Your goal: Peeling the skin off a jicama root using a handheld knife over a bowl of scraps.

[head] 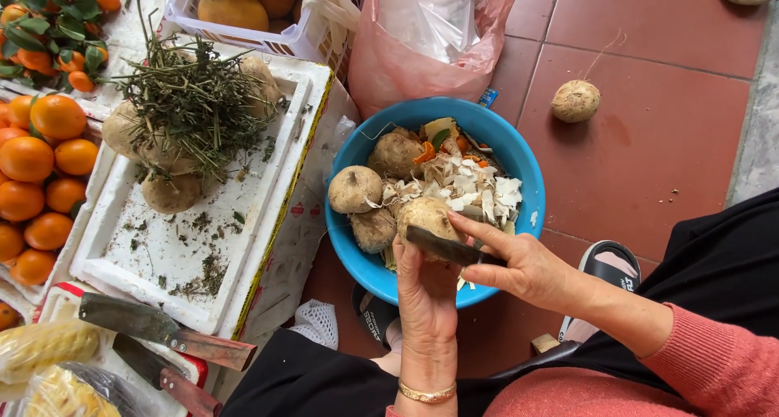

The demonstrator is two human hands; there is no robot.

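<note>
My left hand (424, 291) grips a tan round root (425, 215) over the near rim of a blue basin (520, 169). My right hand (526, 265) holds a small dark-bladed knife (445, 247), its blade laid across the root. Inside the basin lie three more roots (355, 188) and a heap of white and orange peelings (477, 187). Another root (575, 101) lies alone on the red tiled floor (665, 133) to the far right.
A white foam tray (174, 263) at left holds roots with tangled green stems (191, 105). Oranges (36, 157) lie further left. Two cleavers (162, 328) rest at lower left. A white basket (243, 36) and pink plastic bag (406, 60) stand behind the basin. A sandal (608, 267) sits under my right arm.
</note>
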